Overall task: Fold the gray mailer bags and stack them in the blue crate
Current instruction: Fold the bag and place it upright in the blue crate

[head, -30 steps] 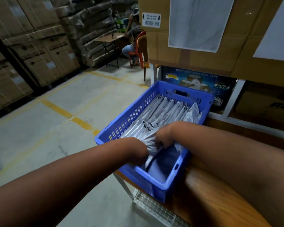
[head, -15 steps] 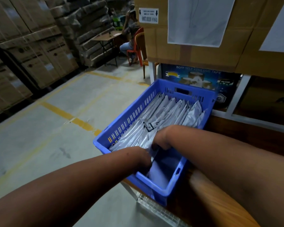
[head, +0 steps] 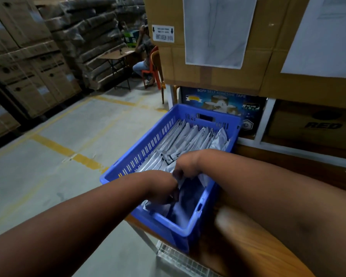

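There is one blue crate (head: pixel 148 148), and it stands on the corner of a wooden table (head: pixel 254 246). Inside it, a row of folded gray mailer bags (head: pixel 190 136) stands on edge, leaning one against the other from the far wall toward the middle. I can count about eight to ten of them, but the exact number is not clear because they overlap. The near part of the crate shows its dark bottom, with one more pale bag (head: pixel 150 205) lying low at the near left side.

Two hands are in the crate, close together but not touching. The left hand (head: pixel 164 188) reaches in from the left with the wrist bent down, and its fingers are curled toward the bags; whether they really hold something I cannot tell, because the back of the hand hides them. The right hand (head: pixel 185 166) comes from the right over the crate rim, and its curled fingers pinch the edge of the nearest bag in the row. Both forearms cover much of the near half of the crate.

Around it there are stacked cardboard boxes (head: pixel 218 47) right behind the crate, a tape carton (head: pixel 222 100) under them, a concrete floor with yellow lines (head: pixel 54 144), and a person on a red chair (head: pixel 151 68) at a small table far behind.
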Tool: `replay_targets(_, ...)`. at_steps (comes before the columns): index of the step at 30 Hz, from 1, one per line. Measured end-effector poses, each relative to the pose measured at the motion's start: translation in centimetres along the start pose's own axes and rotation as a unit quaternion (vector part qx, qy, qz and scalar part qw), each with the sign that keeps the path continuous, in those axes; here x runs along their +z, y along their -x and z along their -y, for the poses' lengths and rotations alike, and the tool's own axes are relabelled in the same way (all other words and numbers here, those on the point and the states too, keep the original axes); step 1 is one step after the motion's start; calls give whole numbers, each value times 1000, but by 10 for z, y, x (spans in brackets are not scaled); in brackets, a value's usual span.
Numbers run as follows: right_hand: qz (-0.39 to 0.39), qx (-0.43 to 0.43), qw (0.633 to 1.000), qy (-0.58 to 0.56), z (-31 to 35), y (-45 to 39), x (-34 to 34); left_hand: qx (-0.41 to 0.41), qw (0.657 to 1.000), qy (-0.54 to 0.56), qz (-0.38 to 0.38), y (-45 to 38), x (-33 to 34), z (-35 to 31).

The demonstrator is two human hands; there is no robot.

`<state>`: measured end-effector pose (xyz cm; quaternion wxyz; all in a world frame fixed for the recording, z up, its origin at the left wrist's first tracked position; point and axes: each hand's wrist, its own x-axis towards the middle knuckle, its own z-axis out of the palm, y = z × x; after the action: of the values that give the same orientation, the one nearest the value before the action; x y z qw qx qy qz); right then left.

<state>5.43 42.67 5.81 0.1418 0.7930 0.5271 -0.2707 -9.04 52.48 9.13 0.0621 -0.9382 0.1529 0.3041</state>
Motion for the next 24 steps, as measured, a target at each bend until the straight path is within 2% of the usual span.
replay_targets(4, -86, 17, 996, -11, -12, 74, -20, 14, 999, -6, -50, 2, -45, -21)
replay_targets(8, -184, 74, 980, -33, -40, 149, -9, -24, 990, -14, -137, -10, -87, -44)
replay_targets(12, -291, 188, 936, -70, -70, 226, 35, -53, 976, -36, -209, -35, -124, -101)
replay_targets(15, -357, 257, 890, -120, -86, 284, 89, -42, 966, -4, -257, -59, -137, -157)
replay_targets(17, -349, 301, 874, -153, -95, 320, 132, -33, 964, 23, -264, -81, -137, -201)
replay_targets(24, -243, 387, 867, -198, -117, 409, 265, 29, 975, 33, -218, -145, -119, -361)
